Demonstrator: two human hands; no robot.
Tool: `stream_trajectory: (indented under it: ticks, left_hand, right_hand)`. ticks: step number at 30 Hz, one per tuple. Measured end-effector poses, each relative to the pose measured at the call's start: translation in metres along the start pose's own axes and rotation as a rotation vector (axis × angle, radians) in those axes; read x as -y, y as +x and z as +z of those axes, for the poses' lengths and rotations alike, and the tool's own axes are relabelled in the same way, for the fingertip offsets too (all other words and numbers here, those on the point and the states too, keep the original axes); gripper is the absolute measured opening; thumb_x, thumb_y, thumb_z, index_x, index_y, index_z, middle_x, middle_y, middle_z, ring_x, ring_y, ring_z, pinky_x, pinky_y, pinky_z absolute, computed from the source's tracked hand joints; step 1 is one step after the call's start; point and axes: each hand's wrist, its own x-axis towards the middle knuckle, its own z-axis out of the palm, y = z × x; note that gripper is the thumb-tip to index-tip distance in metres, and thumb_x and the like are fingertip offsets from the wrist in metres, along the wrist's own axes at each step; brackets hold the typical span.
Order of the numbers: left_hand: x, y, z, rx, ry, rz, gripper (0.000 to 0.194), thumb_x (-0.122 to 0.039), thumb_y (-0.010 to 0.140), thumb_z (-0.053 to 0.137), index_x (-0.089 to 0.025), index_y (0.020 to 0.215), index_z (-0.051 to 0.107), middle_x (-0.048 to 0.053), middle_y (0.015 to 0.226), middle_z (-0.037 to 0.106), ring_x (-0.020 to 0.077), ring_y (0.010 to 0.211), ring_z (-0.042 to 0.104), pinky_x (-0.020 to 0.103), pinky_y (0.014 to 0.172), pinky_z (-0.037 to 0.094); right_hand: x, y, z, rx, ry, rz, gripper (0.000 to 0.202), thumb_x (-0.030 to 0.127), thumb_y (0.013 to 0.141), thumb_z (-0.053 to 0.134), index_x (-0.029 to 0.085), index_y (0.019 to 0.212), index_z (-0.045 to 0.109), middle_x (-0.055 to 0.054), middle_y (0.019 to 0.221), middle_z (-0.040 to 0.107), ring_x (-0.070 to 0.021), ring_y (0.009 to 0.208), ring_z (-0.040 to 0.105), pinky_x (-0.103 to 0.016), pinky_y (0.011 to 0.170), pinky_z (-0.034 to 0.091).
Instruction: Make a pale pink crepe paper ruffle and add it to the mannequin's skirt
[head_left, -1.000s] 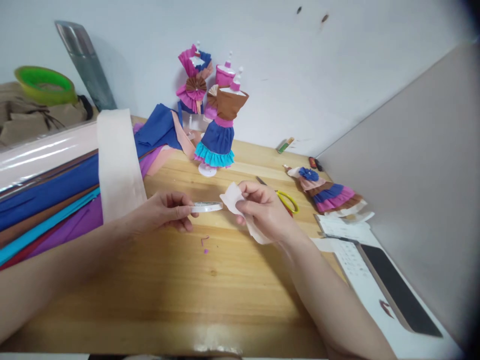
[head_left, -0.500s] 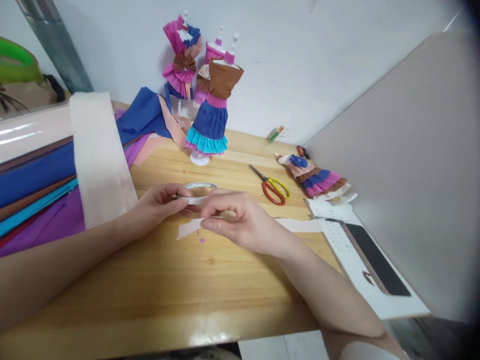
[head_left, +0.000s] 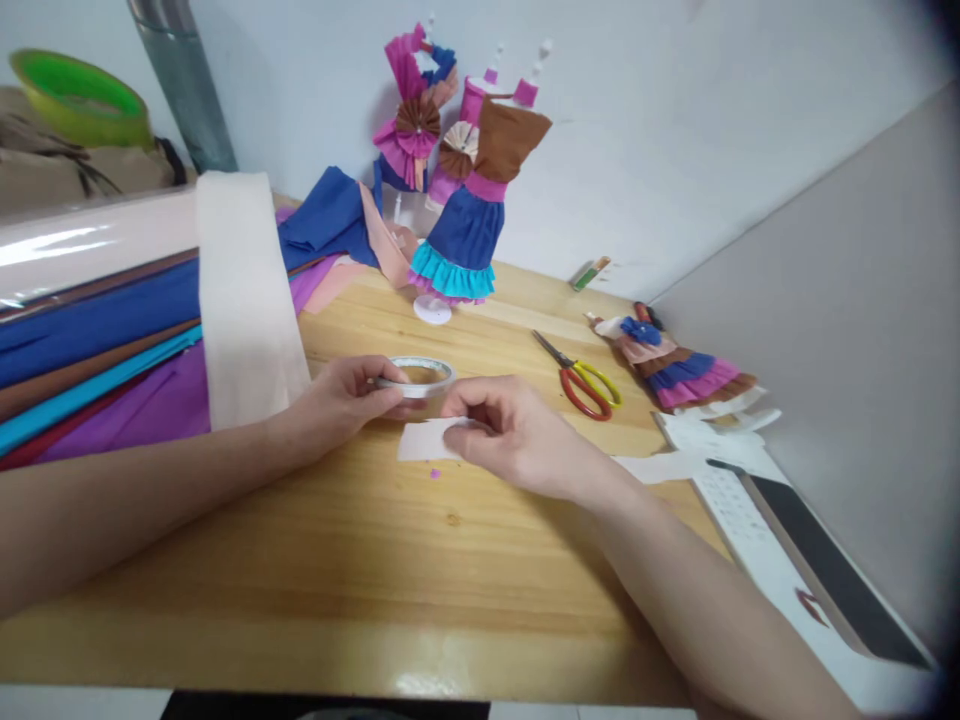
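My left hand (head_left: 358,398) is closed on a roll of tape (head_left: 431,390), holding it upright by its left side just above the wooden table. Close to the roll's right, my right hand (head_left: 502,430) pinches a pale paper strip (head_left: 426,440) between thumb and fingers. The strip's free end points left, under the roll. A further pale strip (head_left: 652,468) lies to the right, past my right wrist. Small purple scraps (head_left: 435,473) rest on the table below the held strip.
Scissors (head_left: 581,378) lie behind my right hand. Small dressed forms (head_left: 465,220) stand at the back. Coloured sheets (head_left: 105,330) cover the left side. A layered paper dress (head_left: 679,370) and a phone (head_left: 832,570) are at the right.
The view has shifted, so the scene sits farther right. My hands are slightly farther apart, and the tape roll and the strip's end show more fully.
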Motion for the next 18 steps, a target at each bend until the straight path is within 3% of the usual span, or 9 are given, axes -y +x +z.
stream_trajectory:
  ticks: [4,7,12,18]
  left_hand:
    - [0.004,0.003,0.000,0.036,0.068,0.029,0.010,-0.025,0.077,0.065,-0.016,0.082,0.065,0.001,0.083,0.073,0.0165,0.083,0.068,0.028,0.079,0.053]
    - [0.006,0.007,-0.001,0.066,0.111,0.051,0.010,-0.022,0.076,0.062,-0.015,0.082,0.066,0.001,0.081,0.072,0.0165,0.080,0.067,0.028,0.078,0.050]
    - [0.005,0.008,0.000,0.066,0.185,0.070,0.017,-0.020,0.072,0.057,-0.016,0.085,0.069,0.002,0.083,0.071,0.0184,0.081,0.065,0.028,0.075,0.049]
    - [-0.003,0.004,0.003,0.040,0.217,-0.051,0.024,-0.025,0.069,0.058,-0.017,0.087,0.072,0.000,0.077,0.069,0.0165,0.074,0.060,0.026,0.066,0.042]
  right_hand:
    - [-0.006,0.006,0.002,-0.129,-0.126,0.041,0.021,0.025,0.076,0.060,0.018,0.059,0.051,0.004,0.054,0.045,-0.0080,0.050,0.037,-0.021,0.045,0.029]
    - [-0.007,0.007,0.005,-0.212,-0.251,0.039,0.018,0.026,0.078,0.058,0.017,0.063,0.056,0.001,0.055,0.053,-0.0092,0.049,0.043,-0.022,0.047,0.032]
    - [-0.009,0.006,0.011,-0.291,-0.389,-0.032,0.020,0.025,0.081,0.059,0.017,0.062,0.056,0.002,0.052,0.053,-0.0087,0.047,0.041,-0.022,0.047,0.031]
    - [-0.015,0.006,0.016,-0.362,-0.477,-0.105,0.022,0.024,0.082,0.059,0.019,0.061,0.053,0.002,0.054,0.053,-0.0094,0.047,0.042,-0.024,0.048,0.032]
